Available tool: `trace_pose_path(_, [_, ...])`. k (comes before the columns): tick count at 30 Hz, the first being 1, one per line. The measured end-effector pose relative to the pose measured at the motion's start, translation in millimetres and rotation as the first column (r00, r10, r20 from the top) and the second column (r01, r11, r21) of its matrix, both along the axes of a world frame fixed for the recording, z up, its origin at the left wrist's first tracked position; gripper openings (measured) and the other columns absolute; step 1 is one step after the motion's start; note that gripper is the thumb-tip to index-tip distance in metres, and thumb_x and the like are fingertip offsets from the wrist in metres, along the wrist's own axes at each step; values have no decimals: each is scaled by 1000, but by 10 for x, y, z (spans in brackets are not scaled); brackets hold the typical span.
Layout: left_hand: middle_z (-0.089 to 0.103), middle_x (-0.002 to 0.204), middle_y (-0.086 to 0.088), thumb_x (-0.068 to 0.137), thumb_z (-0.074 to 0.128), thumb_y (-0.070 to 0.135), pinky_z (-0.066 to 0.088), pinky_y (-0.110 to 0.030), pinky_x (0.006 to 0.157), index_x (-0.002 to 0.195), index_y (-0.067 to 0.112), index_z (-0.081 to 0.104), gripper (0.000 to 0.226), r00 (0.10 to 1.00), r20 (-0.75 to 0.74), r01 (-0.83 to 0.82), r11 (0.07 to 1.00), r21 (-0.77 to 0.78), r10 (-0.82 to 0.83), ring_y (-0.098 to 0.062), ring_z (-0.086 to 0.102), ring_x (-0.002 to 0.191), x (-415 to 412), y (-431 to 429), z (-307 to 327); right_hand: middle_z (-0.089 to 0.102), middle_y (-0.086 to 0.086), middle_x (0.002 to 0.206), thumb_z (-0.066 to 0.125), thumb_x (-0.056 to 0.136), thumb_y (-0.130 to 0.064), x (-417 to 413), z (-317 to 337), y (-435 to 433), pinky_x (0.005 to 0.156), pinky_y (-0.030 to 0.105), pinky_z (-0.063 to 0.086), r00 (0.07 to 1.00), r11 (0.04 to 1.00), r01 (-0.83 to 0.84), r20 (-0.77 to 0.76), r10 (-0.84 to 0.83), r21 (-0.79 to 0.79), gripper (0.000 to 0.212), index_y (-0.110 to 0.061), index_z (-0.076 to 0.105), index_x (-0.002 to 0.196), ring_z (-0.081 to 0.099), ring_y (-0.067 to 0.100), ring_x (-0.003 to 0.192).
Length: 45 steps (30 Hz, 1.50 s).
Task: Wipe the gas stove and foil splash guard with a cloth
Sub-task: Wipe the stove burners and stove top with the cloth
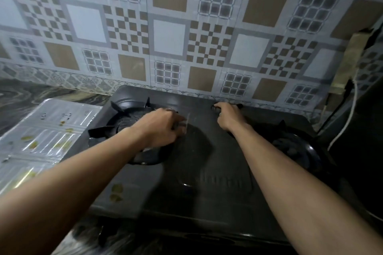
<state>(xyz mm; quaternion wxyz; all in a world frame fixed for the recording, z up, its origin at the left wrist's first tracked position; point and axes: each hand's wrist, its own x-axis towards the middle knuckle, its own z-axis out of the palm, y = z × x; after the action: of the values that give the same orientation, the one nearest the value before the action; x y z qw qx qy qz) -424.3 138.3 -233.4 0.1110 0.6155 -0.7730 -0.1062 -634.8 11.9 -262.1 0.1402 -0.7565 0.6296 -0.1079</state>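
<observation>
Presently: left hand [163,128] curled around left pan support [124,118], right hand [228,115] gripping gas stove [207,172] rear rim. Support likely rigid, heavy, greasy; best lifted by prongs. Foil splash guard [41,134] flimsy, stained, flat on bench [31,93].

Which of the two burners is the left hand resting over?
The left burner, next to the foil splash guard. The left hand covers its right side; the right burner sits uncovered, beyond the right hand.
</observation>
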Motion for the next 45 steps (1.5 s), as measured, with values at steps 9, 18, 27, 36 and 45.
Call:
trace_pose_path(9, [45, 152, -8, 89, 27, 66, 31, -49, 115, 140, 24, 54, 72, 995, 84, -47, 999, -14, 48, -27, 34, 143, 901, 212, -148, 58, 9, 137, 45, 95, 0, 496, 461, 737, 81, 35, 50, 998, 996, -61, 10, 61, 68, 47, -25, 64, 129, 57, 32, 112])
trace_pose_path(18, [-4, 167, -8, 87, 11, 79, -1, -62, 119, 157, 40, 12, 79, 964, 264, -42, 986, 162, -3, -33, -9, 152, 1233, 320, -309, 50, 8, 148, 49, 96, -19, 683, -41, 2178, 110, 38, 35, 1000, 1000, 29, -11, -29, 10, 40, -17, 57, 135, 42, 28, 137])
trace_pose_path(27, [-12, 166, -9, 77, 5, 89, -8, -63, 116, 157, 38, 3, 95, 924, 372, 56, 992, 111, -94, -33, -13, 152, 1659, 165, -317, 22, 12, 162, 26, 105, -30, 1168, -422, 2679, 122, 37, 13, 979, 973, 190, -48, -198, -130, 51, -10, 30, 152, 21, 24, 149])
trace_pose_path(36, [-13, 165, -15, 82, 19, 85, -4, -53, 120, 158, 28, 16, 96, 954, 240, 151, 981, 124, -177, -30, -15, 152, 1691, 125, -395, 36, 16, 156, 28, 104, -28, 2159, -537, 3107, 121, 38, 18, 986, 953, 165, 4, -169, -254, 51, -5, 39, 148, 30, 26, 146])
trace_pose_path(45, [-15, 165, -13, 77, 23, 90, -8, -54, 118, 158, 31, 14, 100, 962, 209, 141, 976, 164, -174, -29, -19, 151, 1680, 98, -397, 52, 16, 144, 39, 100, -24, 2744, -545, 3129, 115, 39, 30, 1000, 935, 1, 4, 1, -354, 42, -5, 55, 134, 46, 27, 136])
